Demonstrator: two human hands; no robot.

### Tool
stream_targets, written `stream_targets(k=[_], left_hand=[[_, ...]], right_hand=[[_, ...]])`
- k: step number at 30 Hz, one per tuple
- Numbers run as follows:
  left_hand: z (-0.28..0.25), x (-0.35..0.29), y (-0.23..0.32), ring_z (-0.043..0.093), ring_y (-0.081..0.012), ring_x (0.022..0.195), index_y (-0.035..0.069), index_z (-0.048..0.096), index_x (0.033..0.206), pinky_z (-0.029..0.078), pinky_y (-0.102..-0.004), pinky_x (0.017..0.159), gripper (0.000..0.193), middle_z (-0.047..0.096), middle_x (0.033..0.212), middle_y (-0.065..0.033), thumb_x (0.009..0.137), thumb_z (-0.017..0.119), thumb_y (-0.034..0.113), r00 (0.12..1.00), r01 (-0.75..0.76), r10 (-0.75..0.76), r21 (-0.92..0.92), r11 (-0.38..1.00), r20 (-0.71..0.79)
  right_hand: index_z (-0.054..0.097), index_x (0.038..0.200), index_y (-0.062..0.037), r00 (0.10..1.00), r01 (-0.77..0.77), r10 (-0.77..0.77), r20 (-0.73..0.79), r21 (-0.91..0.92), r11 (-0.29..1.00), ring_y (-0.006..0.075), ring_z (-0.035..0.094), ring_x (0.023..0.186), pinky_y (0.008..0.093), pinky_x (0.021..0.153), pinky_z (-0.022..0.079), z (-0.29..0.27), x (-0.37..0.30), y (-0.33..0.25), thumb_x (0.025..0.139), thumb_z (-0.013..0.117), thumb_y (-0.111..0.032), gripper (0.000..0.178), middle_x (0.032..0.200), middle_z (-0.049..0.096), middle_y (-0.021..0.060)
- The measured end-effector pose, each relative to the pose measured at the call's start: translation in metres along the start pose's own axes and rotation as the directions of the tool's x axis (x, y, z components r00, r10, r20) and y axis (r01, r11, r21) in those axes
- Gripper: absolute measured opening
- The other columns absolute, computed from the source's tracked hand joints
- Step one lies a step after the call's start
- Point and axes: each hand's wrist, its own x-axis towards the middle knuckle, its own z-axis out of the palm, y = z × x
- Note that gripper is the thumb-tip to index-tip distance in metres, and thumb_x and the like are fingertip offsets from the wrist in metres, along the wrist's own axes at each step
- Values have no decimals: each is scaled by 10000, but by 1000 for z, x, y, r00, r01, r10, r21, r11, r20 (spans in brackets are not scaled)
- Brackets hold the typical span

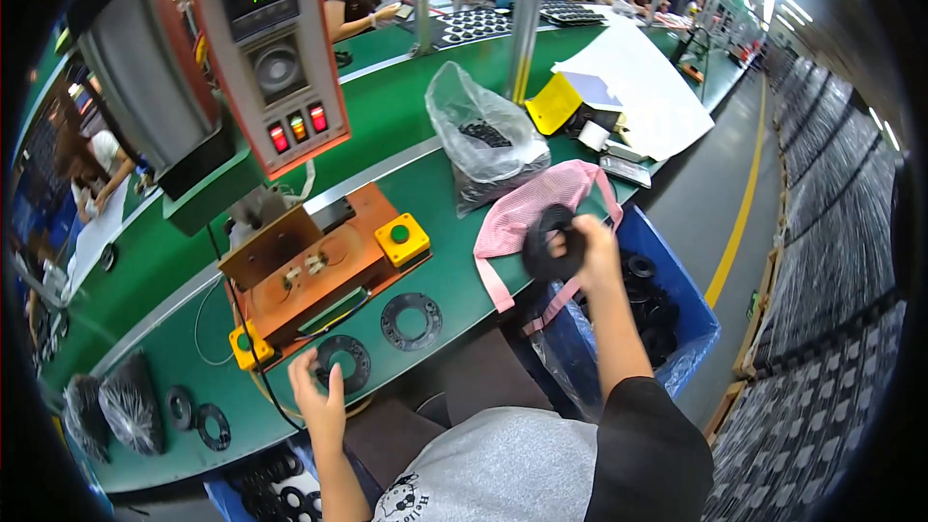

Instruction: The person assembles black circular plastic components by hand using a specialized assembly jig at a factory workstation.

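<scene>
Matte black fills the right hand (pixel 597 249), its fingers closed on a thick ring (pixel 537 249) that is raised above the table's edge, in front of a pink checked cloth (pixel 527 213) with long flat straps; the left hand (pixel 324 396) is spread wide, thumb apart from the fingers, at the near-left side of a flat black ring (pixel 361 364) lying on the smooth green tabletop (pixel 454 271), though whether skin meets the ring I cannot tell; just beside it lies a second flat ring (pixel 391 322), its broad face dotted with small marks; behind them sits an orange metal fixture (pixel 362 242) with a hinged-looking brown plate (pixel 271 249), and on its right corner a boxy yellow housing (pixel 404 238) bears a round green button; farther back slumps a crinkled, translucent plastic bag (pixel 464 159) with dark pieces inside; right of the table, a blue crate (pixel 704 331) lined with clear film holds black round parts (pixel 657 314).
</scene>
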Motion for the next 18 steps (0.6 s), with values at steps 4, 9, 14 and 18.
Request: stream_targets(k=[4, 9, 14, 18], left_hand=[[-6, -8, -24, 480, -245, 890, 11, 524, 1011, 396, -325, 818, 272, 463, 978, -125, 760, 612, 65, 991, 27, -47, 155, 988, 128], [-6, -13, -40, 482, -227, 803, 1, 539, 925, 412, -307, 762, 181, 460, 906, -115, 753, 596, 3, 978, 123, -144, 147, 981, 149], [6, 0, -35, 462, -208, 737, 9, 514, 962, 408, -303, 715, 233, 455, 880, -98, 752, 615, 19, 997, 29, -43, 216, 976, 57], [0, -6, -39, 492, -209, 756, 11, 529, 960, 426, -312, 702, 252, 482, 916, -103, 738, 643, 40, 992, 96, -113, 233, 968, 58]], right_hand=[[540, 753, -26, 727, 343, -534, -432, -445, 827, 171, 537, 432, 258, 414, 447, -127, 3, -50, 836, 456, -106, 142, 615, 585, 111], [574, 849, -11, 617, -257, -707, -344, -938, 232, 224, 613, 662, 354, 608, 486, -191, 7, -51, 808, 517, -234, 234, 703, 594, 134], [602, 839, -30, 671, -30, -736, 96, -987, -156, 265, 537, 888, 349, 776, 418, -98, -6, -25, 755, 586, -186, 178, 900, 582, 131], [597, 872, -21, 800, 581, -268, 537, -804, 123, 263, 515, 811, 349, 718, 416, 13, -35, 64, 712, 640, -104, 185, 831, 560, 105]])
